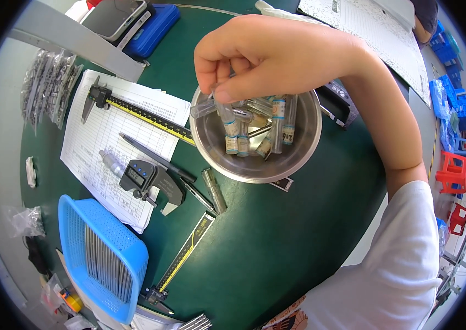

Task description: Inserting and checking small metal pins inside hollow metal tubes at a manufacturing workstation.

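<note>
My right hand reaches in from the right over a round metal bowl. Its thumb and forefinger pinch the upper end of a small clear tube, which hangs downward among the others. Inside the bowl lie several more clear tubes, some with pale blue-edged labels and some with metal pieces in them. One tube rests across the bowl's left rim. The other fingers are curled in. My left hand is out of view.
Left of the bowl, a long caliper, a pen and a digital micrometer lie on paper sheets. Nearer are a metal cylinder, a second caliper and a blue basket of metal rods. A blue case stands behind.
</note>
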A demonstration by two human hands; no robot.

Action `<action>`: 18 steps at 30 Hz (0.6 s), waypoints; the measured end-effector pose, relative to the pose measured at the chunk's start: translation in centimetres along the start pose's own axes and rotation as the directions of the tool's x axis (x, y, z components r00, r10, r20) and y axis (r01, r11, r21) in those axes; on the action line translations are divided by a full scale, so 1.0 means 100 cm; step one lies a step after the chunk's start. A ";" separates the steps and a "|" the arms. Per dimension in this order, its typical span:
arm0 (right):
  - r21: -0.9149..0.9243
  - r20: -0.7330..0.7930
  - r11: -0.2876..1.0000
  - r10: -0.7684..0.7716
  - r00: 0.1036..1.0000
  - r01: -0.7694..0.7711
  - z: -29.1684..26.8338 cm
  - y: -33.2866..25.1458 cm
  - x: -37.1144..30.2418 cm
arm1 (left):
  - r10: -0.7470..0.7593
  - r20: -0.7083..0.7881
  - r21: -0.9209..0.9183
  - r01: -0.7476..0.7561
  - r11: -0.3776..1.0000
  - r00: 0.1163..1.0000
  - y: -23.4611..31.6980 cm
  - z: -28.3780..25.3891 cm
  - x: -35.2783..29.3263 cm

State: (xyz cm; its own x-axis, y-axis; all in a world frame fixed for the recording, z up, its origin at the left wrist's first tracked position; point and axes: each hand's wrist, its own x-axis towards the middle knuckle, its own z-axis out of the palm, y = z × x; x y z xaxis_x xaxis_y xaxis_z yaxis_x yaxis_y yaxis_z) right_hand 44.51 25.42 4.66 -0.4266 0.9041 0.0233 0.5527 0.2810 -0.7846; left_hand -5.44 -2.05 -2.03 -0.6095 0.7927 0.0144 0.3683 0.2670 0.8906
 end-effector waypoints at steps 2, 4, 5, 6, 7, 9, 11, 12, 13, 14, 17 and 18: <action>-0.010 -0.014 0.999 0.039 0.999 -0.039 0.002 -0.001 0.001 | 0.067 -0.038 0.056 -0.065 0.996 0.997 0.004 0.005 -0.002; -0.078 -0.054 0.995 0.054 0.997 -0.059 0.004 -0.001 0.003 | 0.122 -0.045 0.076 -0.118 0.990 0.992 0.004 0.006 -0.002; -0.077 -0.054 0.995 0.056 0.997 -0.060 0.004 0.000 0.003 | 0.121 -0.043 0.077 -0.118 0.990 0.992 0.004 0.005 -0.001; -0.087 -0.058 0.995 0.045 0.997 -0.050 0.005 0.001 0.004 | 0.095 -0.042 0.042 -0.094 0.995 0.995 0.004 0.004 0.000; -0.097 -0.062 0.994 0.034 0.998 -0.040 0.006 0.001 0.004 | 0.070 -0.040 0.008 -0.070 0.998 0.997 0.004 0.003 0.001; -0.097 -0.065 0.994 0.037 0.997 -0.043 0.007 0.001 0.004 | 0.062 -0.060 0.004 -0.062 0.998 0.996 0.003 0.003 0.001; -0.097 -0.068 0.994 0.038 0.997 -0.044 0.008 0.001 0.005 | 0.055 -0.082 0.000 -0.055 0.998 0.995 -0.002 -0.001 0.002; -0.102 -0.071 0.994 0.043 0.997 -0.050 0.008 0.002 0.004 | 0.139 0.005 0.209 -0.137 0.968 0.990 -0.009 -0.011 0.005; -0.106 -0.073 0.993 0.048 0.996 -0.055 0.008 0.002 0.004 | 0.202 0.107 0.400 -0.228 0.888 0.974 -0.016 -0.019 0.008; -0.105 -0.073 0.993 0.048 0.996 -0.055 0.008 0.002 0.003 | 0.202 0.107 0.400 -0.228 0.888 0.974 -0.022 -0.025 0.010; -0.104 -0.069 0.993 0.057 0.996 -0.064 0.007 0.003 0.001 | 0.142 0.142 0.384 -0.186 0.904 0.980 -0.027 -0.030 0.009; -0.099 -0.071 0.993 0.063 0.995 -0.070 0.006 0.003 0.000 | 0.125 0.127 0.353 -0.162 0.922 0.984 -0.017 -0.021 0.006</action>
State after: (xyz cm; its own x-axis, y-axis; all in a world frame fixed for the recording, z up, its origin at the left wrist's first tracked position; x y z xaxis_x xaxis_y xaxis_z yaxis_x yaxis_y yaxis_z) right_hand 44.22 25.35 3.99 -0.3392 0.9406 0.0178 0.6494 0.2478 -0.7190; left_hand -7.97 -3.19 -2.60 -0.4651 0.8827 0.0676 0.6856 0.3109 0.6582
